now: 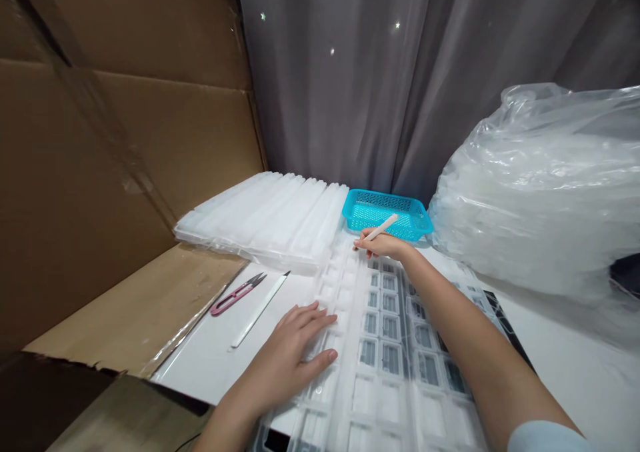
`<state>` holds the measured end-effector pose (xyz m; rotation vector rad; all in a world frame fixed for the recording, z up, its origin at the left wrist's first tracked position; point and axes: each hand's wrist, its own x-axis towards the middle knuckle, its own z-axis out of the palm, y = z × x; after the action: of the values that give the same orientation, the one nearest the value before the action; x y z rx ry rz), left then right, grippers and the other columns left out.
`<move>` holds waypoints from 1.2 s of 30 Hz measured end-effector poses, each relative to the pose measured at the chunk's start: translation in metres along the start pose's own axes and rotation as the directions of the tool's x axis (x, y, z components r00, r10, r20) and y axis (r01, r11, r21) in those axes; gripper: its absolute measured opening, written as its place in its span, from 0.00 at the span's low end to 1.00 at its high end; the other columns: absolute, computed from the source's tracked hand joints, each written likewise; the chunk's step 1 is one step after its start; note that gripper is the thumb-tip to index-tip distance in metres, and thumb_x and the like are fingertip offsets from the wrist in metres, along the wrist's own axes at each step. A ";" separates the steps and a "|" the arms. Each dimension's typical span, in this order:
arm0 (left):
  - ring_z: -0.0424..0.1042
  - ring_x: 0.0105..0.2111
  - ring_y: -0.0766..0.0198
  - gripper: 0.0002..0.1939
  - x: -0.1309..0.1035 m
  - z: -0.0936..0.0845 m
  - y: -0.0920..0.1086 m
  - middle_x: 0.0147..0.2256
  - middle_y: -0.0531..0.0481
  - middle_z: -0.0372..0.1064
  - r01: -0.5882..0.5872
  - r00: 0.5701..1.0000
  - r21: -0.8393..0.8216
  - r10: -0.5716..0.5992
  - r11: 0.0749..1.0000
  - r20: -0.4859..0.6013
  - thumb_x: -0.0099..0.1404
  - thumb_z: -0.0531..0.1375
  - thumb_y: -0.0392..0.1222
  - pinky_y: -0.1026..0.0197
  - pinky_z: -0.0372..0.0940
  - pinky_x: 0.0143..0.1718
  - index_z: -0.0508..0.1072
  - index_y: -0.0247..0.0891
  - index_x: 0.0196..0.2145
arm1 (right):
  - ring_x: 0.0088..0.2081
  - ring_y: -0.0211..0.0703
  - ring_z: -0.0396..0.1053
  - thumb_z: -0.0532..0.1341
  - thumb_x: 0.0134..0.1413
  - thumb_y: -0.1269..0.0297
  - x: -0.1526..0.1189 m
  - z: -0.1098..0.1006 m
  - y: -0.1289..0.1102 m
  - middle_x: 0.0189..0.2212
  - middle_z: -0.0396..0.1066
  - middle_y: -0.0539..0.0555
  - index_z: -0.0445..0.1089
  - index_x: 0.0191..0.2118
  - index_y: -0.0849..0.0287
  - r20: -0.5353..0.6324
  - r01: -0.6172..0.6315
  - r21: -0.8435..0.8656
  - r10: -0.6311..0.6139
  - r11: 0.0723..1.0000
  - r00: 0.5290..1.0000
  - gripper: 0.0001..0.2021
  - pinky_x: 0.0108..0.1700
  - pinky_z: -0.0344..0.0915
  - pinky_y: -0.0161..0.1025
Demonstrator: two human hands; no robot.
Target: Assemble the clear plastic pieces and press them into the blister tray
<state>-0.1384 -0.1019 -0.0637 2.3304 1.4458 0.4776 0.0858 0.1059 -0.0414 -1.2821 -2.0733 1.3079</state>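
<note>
free white tabletop (555, 339), lower right
plastic bag (540, 199) bulges above it; right forearm (450, 305) slants to its left.

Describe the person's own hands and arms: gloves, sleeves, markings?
Left hand and right hand: bare, five-fingered, no gloves, rings or watch visible. Left forearm and right forearm: uncovered. Pale blue sleeve on the right arm only; no left sleeve in view.

The right hand (385, 245) partly hides its white stick (384, 227); the compartmented tray (345, 399) is cut off at the near edge, and the clear bag (545, 199), contents blurred, vanishes right!
</note>
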 end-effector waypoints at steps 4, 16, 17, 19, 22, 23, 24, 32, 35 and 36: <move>0.54 0.60 0.48 0.22 0.000 0.001 0.000 0.58 0.48 0.60 0.010 1.000 0.007 -0.010 1.000 0.010 0.66 0.57 0.49 0.41 0.53 0.60 0.65 0.48 0.57 | 0.22 0.32 0.64 0.60 0.54 0.56 0.001 -0.002 0.004 0.37 0.74 0.54 0.58 0.26 0.59 0.004 0.011 -0.004 -0.011 1.000 1.000 0.14 0.21 0.55 0.30; 0.55 0.60 0.48 0.22 0.000 -0.001 0.001 0.58 0.46 0.60 0.014 1.000 0.002 -0.014 1.000 0.015 0.66 0.58 0.49 0.40 0.52 0.60 0.65 0.47 0.57 | 0.37 0.46 0.67 0.59 0.56 0.65 -0.004 0.005 -0.014 0.33 0.70 0.55 0.63 0.31 0.57 -0.364 -0.061 -0.391 -0.094 0.918 0.927 0.06 0.32 0.57 0.34; 0.55 0.60 0.48 0.23 0.000 -0.001 0.001 0.58 0.46 0.60 0.015 1.000 -0.001 -0.015 1.000 0.014 0.66 0.58 0.49 0.40 0.51 0.60 0.65 0.46 0.57 | 0.41 0.48 0.66 0.57 0.59 0.64 -0.005 0.002 -0.016 0.37 0.69 0.58 0.63 0.34 0.57 -0.434 -0.098 -0.413 -0.101 0.905 0.895 0.04 0.34 0.57 0.35; 0.56 0.59 0.48 0.23 0.000 -0.001 0.001 0.58 0.46 0.60 0.007 1.000 -0.012 -0.007 1.000 0.007 0.66 0.58 0.49 0.40 0.51 0.61 0.65 0.46 0.57 | 0.45 0.51 0.65 0.50 0.64 0.64 -0.010 -0.008 -0.020 0.43 0.67 0.62 0.62 0.40 0.58 -0.559 -0.190 -0.428 -0.094 0.884 0.824 0.06 0.35 0.57 0.36; 0.57 0.59 0.48 0.22 0.000 -0.001 0.001 0.57 0.45 0.61 -0.005 1.000 -0.025 0.005 1.000 0.002 0.66 0.58 0.49 0.40 0.50 0.61 0.65 0.45 0.57 | 0.47 0.54 0.66 0.47 0.65 0.65 -0.021 -0.034 -0.020 0.44 0.66 0.66 0.61 0.45 0.60 -0.679 -0.325 -0.399 -0.038 0.857 0.733 0.09 0.37 0.59 0.39; 0.57 0.59 0.48 0.22 0.000 0.000 0.000 0.57 0.46 0.61 -0.004 1.000 -0.025 0.004 1.000 0.006 0.66 0.58 0.49 0.40 0.49 0.61 0.65 0.45 0.57 | 0.48 0.55 0.66 0.47 0.65 0.66 -0.026 -0.044 -0.020 0.44 0.66 0.67 0.61 0.46 0.61 -0.700 -0.362 -0.383 -0.012 0.850 0.714 0.09 0.37 0.59 0.40; 0.56 0.59 0.48 0.23 0.000 0.000 0.000 0.57 0.46 0.61 0.000 1.000 -0.024 0.001 1.000 0.011 0.66 0.57 0.49 0.40 0.49 0.61 0.65 0.45 0.57 | 0.47 0.56 0.66 0.48 0.65 0.66 -0.032 -0.053 -0.018 0.44 0.66 0.68 0.61 0.46 0.62 -0.708 -0.389 -0.368 0.016 0.844 0.706 0.10 0.37 0.60 0.41; 0.57 0.59 0.48 0.22 -0.001 0.000 0.001 0.57 0.46 0.61 -0.002 1.000 -0.019 0.002 1.000 -0.003 0.65 0.58 0.49 0.40 0.51 0.61 0.66 0.46 0.56 | 0.26 0.42 0.71 0.69 0.44 0.64 -0.036 -0.044 -0.026 0.21 0.71 0.52 0.67 0.23 0.58 -0.157 -0.146 -0.243 0.110 0.959 0.981 0.10 0.24 0.61 0.33; 0.57 0.59 0.47 0.22 -0.001 0.000 0.001 0.57 0.46 0.61 0.006 1.000 -0.005 -0.006 1.000 -0.005 0.65 0.58 0.49 0.39 0.52 0.60 0.66 0.47 0.56 | 0.27 0.38 0.72 0.64 0.52 0.59 -0.010 -0.005 -0.031 0.24 0.72 0.50 0.65 0.25 0.58 -0.037 -0.011 -0.097 0.008 0.995 0.999 0.11 0.22 0.60 0.29; 0.57 0.59 0.47 0.22 -0.001 0.000 0.000 0.57 0.47 0.61 0.009 1.000 -0.002 -0.009 1.000 -0.006 0.65 0.58 0.49 0.39 0.52 0.60 0.65 0.48 0.56 | 0.27 0.37 0.72 0.62 0.53 0.59 -0.001 0.006 -0.031 0.25 0.72 0.51 0.64 0.25 0.59 -0.023 0.011 -0.058 -0.012 0.998 1.000 0.12 0.22 0.59 0.28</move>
<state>-0.1384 -0.1027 -0.0634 2.3214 1.4575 0.4833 0.0672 0.0971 -0.0179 -1.3013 -2.1131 1.2305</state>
